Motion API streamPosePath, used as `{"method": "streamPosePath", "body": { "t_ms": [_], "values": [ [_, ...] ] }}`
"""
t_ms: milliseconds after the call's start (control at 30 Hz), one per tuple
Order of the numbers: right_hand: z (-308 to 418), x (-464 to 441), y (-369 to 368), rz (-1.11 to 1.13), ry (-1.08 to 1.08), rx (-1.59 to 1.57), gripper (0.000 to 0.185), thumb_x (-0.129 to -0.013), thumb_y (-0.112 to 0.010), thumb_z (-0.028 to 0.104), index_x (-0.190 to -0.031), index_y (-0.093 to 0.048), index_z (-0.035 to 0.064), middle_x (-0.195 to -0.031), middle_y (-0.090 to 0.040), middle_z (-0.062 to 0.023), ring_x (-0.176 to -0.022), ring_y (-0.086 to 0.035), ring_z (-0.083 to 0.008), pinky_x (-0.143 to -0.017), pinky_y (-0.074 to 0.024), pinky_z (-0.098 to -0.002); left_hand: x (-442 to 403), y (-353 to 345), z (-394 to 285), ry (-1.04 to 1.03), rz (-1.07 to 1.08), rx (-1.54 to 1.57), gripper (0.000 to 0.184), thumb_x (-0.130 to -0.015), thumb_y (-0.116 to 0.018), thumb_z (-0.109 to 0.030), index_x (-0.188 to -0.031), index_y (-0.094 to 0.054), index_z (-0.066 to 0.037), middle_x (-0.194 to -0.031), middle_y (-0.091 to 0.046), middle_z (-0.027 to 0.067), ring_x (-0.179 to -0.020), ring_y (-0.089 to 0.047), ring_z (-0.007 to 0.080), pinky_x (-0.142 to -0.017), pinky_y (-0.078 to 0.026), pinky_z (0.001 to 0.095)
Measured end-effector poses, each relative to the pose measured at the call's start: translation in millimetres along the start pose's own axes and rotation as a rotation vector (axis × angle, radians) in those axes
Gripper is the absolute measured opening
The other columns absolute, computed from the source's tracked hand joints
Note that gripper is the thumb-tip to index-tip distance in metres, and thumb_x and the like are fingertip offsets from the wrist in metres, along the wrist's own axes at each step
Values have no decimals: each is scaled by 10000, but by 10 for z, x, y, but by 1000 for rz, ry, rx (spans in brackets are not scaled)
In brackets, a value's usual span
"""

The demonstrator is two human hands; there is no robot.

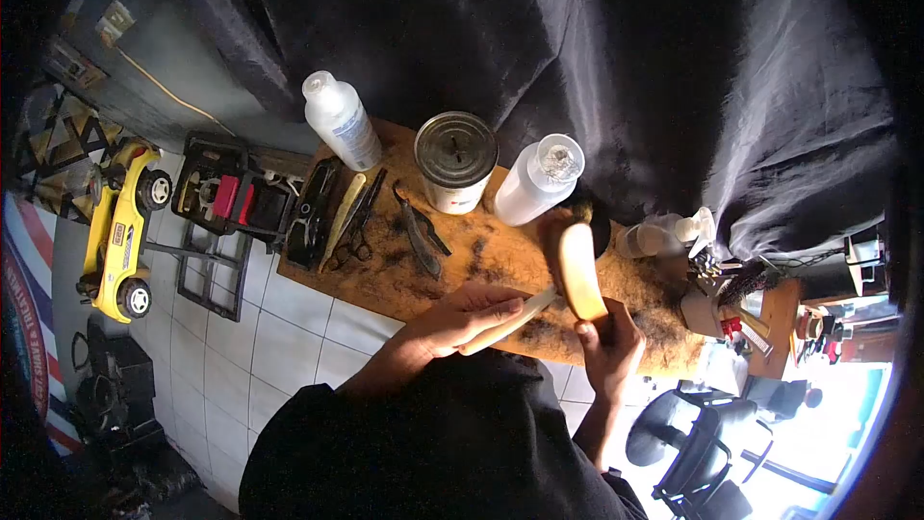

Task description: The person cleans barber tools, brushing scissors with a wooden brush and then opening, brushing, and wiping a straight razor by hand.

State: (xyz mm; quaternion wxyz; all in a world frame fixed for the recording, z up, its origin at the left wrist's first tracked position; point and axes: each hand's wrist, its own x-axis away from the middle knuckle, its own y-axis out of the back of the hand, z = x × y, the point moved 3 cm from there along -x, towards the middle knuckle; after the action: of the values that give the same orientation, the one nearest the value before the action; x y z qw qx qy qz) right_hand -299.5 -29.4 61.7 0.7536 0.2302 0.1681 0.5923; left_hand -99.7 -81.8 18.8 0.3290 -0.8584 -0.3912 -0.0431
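Observation:
My left hand is closed around what looks like a straight razor with a pale handle. Its thin whitish end points right, towards the brush. In my right hand, fingers wrap the lower end of a wooden-backed brush, held upright with its dark bristles facing left. The razor's tip is close to the bristles; whether they touch I cannot tell. Both hands are above the front edge of a wooden table strewn with dark hair clippings.
On the table stand a white bottle, a lidded tin, a second bottle and a spray bottle. Scissors and a dark folding razor lie left. A yellow toy car and a barber chair flank the table.

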Motion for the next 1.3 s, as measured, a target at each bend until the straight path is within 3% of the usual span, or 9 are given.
{"method": "streamPosePath", "body": {
  "t_ms": [367,500,633,867,967,1000,1033,1133,1300],
  "values": [
    [299,153,-335,555,538,-22,552,-647,-781,369,-983,-618,-37,-820,-655,-157,-714,-658,-264,-634,-519,-328,-24,20,-4,66,179,166,480,-937,-465,-328,-1283,-422,3,-1027,-547,34,-833,-493,72,-773,-424,222],
    [35,112,-170,96,179,-73,524,-673,-770,389,-983,-623,-6,-766,-656,-110,-647,-624,-150,-590,-495,-289,55,82,92,-51,100,191,234,-919,-530,-241,-1024,-587,-40,-687,-550,-23,-453,-443,15,-366,-310,159],
    [51,34,24,-79,27,-139,600,-720,-708,498,-949,-583,-43,-639,-550,-48,-547,-483,-93,-492,-381,-234,73,-77,-28,62,37,86,237,-942,-485,-251,-985,-597,-47,-689,-535,-35,-583,-488,15,-456,-364,160],
    [155,179,-202,416,259,-62,604,-676,-769,429,-1013,-554,-24,-883,-619,-109,-772,-616,-187,-665,-498,-295,72,-76,-55,-138,342,566,292,-905,-544,-137,-1152,-528,19,-1103,-580,78,-972,-569,111,-769,-473,188],
    [287,184,-370,548,443,-58,479,-671,-785,347,-949,-600,4,-833,-636,-123,-708,-640,-235,-639,-514,-307,0,25,-74,60,241,182,323,-939,-480,-169,-1199,-507,21,-1072,-583,77,-964,-546,92,-804,-446,192],
    [319,174,-361,560,436,17,465,-671,-785,317,-958,-598,3,-847,-639,-131,-730,-649,-233,-639,-517,-315,3,-31,-57,26,303,312,336,-956,-450,-205,-1198,-512,20,-1016,-581,63,-885,-533,70,-768,-438,187],
    [310,151,-360,499,434,14,501,-656,-782,350,-972,-610,1,-858,-648,-140,-757,-657,-243,-650,-516,-321,63,-74,-154,-613,128,-427,343,-946,-465,-205,-1207,-504,15,-927,-575,34,-785,-528,48,-620,-431,162],
    [308,74,-278,296,354,-23,585,-647,-757,423,-1012,-622,-14,-853,-663,-148,-767,-662,-231,-658,-510,-318,69,80,-6,108,171,318,323,-910,-502,-188,-1180,-515,-11,-698,-553,-28,-440,-446,18,-337,-280,164],
    [82,108,-190,74,112,-112,495,-732,-740,345,-1046,-601,-10,-828,-640,-130,-738,-614,-184,-684,-479,-303,39,-14,-19,-33,-89,133,222,-951,-471,-225,-1005,-586,-43,-631,-524,-36,-436,-436,11,-356,-311,164]
  ]
}}
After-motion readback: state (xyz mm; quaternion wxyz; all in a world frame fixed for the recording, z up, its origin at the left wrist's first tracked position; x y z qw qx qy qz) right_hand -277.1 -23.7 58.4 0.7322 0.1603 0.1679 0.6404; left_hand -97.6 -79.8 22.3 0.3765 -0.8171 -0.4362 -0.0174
